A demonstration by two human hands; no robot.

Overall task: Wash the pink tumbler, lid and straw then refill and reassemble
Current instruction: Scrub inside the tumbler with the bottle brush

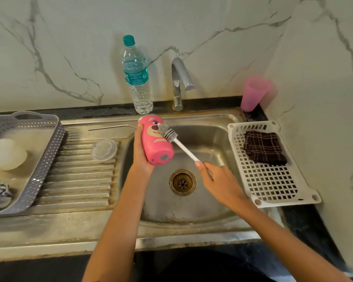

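Now scrubbing the pink tumbler (156, 144), held in the left hand (140, 157), with the bottle brush (168, 133) gripped in the right hand (218, 180). Next, likely brushing inside it.

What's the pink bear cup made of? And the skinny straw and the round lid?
Pink bear-print tumbler: smooth matte coating, maybe over metal or hard plastic; can't tell which. Thin bent straw: likely stainless steel, silvery shine. Round clear lid: plastic, cloudy see-through.
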